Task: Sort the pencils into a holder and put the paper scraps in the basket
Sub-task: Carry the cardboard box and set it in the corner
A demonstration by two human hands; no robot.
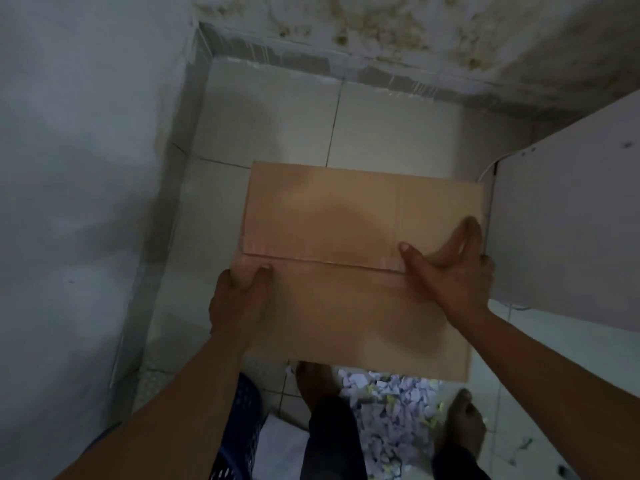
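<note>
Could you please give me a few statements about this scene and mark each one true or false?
1. Both the left hand and the right hand hold the cardboard. True.
2. All the paper scraps are in the blue basket. False: a heap lies on the floor, near the person.
3. The blue basket is on the person's right. False: it is on the left, by the left forearm.
4. A white cabinet stands right of the cardboard. True.

Cardboard sheet blocks the middle, wall left, cabinet right; bare floor tiles beyond
</note>
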